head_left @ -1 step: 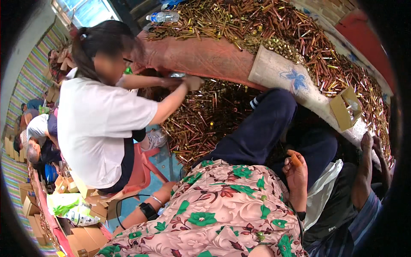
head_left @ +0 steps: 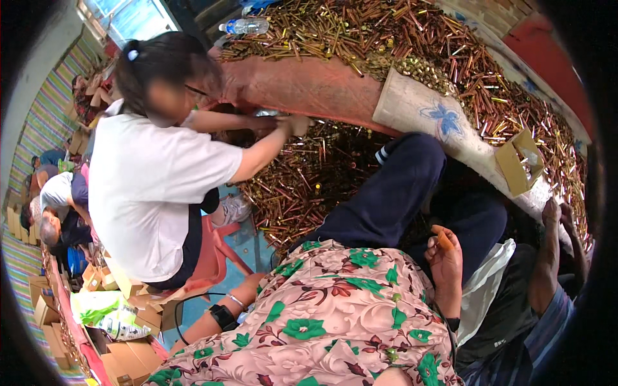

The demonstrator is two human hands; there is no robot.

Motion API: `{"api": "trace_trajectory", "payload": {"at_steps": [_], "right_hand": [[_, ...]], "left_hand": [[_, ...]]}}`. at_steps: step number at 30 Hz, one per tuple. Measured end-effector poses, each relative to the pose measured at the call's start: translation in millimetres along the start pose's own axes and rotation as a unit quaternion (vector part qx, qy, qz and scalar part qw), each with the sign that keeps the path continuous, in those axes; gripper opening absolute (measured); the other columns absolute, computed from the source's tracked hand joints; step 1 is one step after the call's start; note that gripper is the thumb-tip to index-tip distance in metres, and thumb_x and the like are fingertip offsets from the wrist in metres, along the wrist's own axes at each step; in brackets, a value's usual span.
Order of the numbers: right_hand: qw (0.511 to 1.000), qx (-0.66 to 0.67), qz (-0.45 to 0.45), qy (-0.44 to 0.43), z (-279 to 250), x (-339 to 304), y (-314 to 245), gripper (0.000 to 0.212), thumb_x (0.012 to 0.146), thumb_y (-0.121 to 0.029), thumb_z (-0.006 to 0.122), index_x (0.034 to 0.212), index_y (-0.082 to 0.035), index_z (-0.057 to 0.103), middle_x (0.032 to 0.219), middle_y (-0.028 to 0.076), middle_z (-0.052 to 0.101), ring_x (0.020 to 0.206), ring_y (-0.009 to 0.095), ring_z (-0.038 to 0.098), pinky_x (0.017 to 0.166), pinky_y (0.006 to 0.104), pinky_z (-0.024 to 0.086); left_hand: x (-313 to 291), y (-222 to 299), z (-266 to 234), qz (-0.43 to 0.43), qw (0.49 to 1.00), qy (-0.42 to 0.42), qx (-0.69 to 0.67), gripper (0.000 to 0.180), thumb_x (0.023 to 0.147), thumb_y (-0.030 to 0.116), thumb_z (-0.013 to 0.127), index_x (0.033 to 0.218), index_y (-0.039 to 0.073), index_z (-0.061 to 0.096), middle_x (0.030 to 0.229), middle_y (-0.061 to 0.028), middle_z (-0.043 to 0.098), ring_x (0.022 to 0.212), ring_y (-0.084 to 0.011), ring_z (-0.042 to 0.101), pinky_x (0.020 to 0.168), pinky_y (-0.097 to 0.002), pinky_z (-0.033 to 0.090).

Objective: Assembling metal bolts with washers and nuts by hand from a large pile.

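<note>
My right hand (head_left: 444,260) rests above my lap at the right, fingers curled in and palm partly turned up. Orange covers appear to sit on its fingertips; whether anything small lies inside the curl is hidden. A dark band circles that wrist. My left arm, with a black watch (head_left: 223,317) and a bangle, comes up at the lower left. Folds of my flowered shirt (head_left: 322,309) cover the fingers of my left hand (head_left: 252,284). Beyond my navy-clad knee (head_left: 412,174) spreads a heap of thin metallic, copper-coloured tubes (head_left: 302,186).
At my left, a person in a white shirt (head_left: 161,174) sits on a red stool (head_left: 215,251), reaching toward the heap. Another person's hands (head_left: 557,215) are at right. A small carton (head_left: 520,162) and a water bottle (head_left: 244,26) sit by more tubes. Cartons (head_left: 129,357) fill the lower left.
The person in white has shifted their head to the right and lowered it, and their hands have moved slightly right. Both my arms look unmoved.
</note>
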State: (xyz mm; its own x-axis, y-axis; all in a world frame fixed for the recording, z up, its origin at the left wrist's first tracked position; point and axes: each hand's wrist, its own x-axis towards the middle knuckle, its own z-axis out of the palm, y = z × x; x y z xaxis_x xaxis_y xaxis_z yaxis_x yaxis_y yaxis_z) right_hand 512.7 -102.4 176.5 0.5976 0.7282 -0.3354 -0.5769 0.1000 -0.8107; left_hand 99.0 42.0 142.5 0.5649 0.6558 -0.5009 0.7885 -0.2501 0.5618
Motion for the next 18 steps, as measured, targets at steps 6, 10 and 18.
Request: {"api": "trace_trajectory", "payload": {"at_steps": [6, 10, 18], "right_hand": [[1.0, -0.008, 0.002, -0.005, -2.0, 0.6, 1.3, 0.02, 0.091, -0.017, 0.048, 0.106, -0.004, 0.053, 0.07, 0.004, 0.053, 0.055, 0.01, 0.048, 0.049, 0.0232, 0.038], [1.0, 0.0, 0.003, 0.002, -0.9, 0.0, -0.2, 0.02, 0.092, -0.018, 0.049, 0.104, -0.003, 0.052, 0.069, 0.005, 0.053, 0.054, 0.011, 0.046, 0.05, 0.0242, 0.037], [1.0, -0.008, 0.003, 0.008, 2.2, 0.2, 0.3, 0.018, 0.091, -0.017, 0.05, 0.103, -0.004, 0.054, 0.069, 0.004, 0.054, 0.054, 0.01, 0.046, 0.05, 0.0239, 0.037]], "left_hand": [[6.4, 1.5, -3.1, -0.004, 0.998, -0.056, -0.029, 0.035, 0.079, 0.035, 0.055, 0.091, 0.003, 0.063, 0.095, -0.0234, 0.061, 0.088, -0.0396, 0.058, 0.074, -0.0412, 0.046], [2.2, 14.7, -8.6, -0.001, 0.999, -0.032, -0.014, 0.036, 0.079, 0.035, 0.055, 0.092, 0.002, 0.063, 0.094, -0.023, 0.061, 0.088, -0.0395, 0.058, 0.073, -0.0409, 0.046], [7.9, 3.1, -4.4, 0.011, 1.0, -0.019, -0.002, 0.036, 0.08, 0.035, 0.053, 0.093, 0.003, 0.063, 0.093, -0.0226, 0.062, 0.088, -0.0388, 0.059, 0.073, -0.0415, 0.046]]}}
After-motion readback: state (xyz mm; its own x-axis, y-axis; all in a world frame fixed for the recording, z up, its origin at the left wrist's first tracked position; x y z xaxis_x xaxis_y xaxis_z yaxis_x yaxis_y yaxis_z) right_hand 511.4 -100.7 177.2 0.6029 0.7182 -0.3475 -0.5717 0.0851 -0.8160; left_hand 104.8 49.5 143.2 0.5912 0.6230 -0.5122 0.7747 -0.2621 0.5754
